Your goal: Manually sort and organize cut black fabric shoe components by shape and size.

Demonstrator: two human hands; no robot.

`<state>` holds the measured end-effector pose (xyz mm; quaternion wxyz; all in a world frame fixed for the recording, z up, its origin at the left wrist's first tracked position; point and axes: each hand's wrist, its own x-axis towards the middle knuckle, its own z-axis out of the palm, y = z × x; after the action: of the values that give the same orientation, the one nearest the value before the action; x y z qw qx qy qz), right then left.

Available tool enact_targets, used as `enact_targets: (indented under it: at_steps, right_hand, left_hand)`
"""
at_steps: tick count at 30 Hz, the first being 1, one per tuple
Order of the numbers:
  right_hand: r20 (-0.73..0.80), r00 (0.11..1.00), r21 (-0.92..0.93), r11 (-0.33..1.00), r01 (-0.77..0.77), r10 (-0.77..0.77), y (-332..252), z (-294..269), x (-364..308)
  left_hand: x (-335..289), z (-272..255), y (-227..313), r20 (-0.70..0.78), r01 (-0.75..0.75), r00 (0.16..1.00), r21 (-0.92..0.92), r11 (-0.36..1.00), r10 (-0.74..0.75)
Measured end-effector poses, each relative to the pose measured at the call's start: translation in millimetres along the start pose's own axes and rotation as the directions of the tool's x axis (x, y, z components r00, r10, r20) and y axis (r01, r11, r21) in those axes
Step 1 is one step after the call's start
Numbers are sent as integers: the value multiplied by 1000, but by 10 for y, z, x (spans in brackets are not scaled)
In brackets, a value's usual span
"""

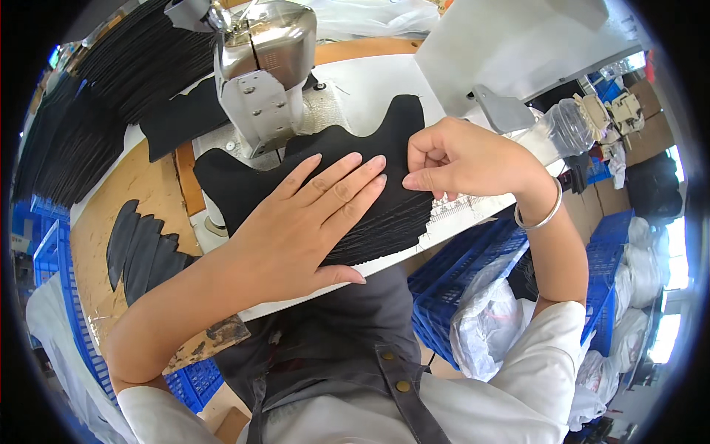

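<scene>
A stack of black fabric pieces [244,174] with wavy edges lies on the white sewing machine bed [370,85], under the grey machine head [266,70]. My left hand [303,222] lies flat on the stack, fingers spread and pointing right. My right hand [462,159] pinches the right edge of the top black piece between thumb and fingers. A silver bangle [540,214] sits on my right wrist.
More black cut pieces [140,248] lie on the wooden table at the left, with large dark stacks [96,96] behind them. Blue plastic crates [473,274] and white plastic bags [488,318] stand at the right. A clear plastic bottle [566,126] lies beyond my right hand.
</scene>
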<state>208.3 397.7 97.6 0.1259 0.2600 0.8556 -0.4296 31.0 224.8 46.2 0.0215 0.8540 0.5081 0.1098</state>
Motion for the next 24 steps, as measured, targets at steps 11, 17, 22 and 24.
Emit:
enact_targets:
  at_steps: [11,17,22,24]
  right_hand:
    - [30,999,37,999,33,-34,78,-15,62]
    - [61,993,82,992,95,-100,124,-19,84]
    - [56,992,91,990,107,-112,134,-13,76]
    - [7,997,37,997,71,-71,123,1,40]
  left_hand:
    - [8,2,-11,1,-32,999,-60,998,32]
    - [4,6,-11,1,-38,999,-47,998,38]
    - [23,6,-17,-2,-41,999,-44,998,41]
    - [34,3,-12,-3,-37,999,-67,997,36]
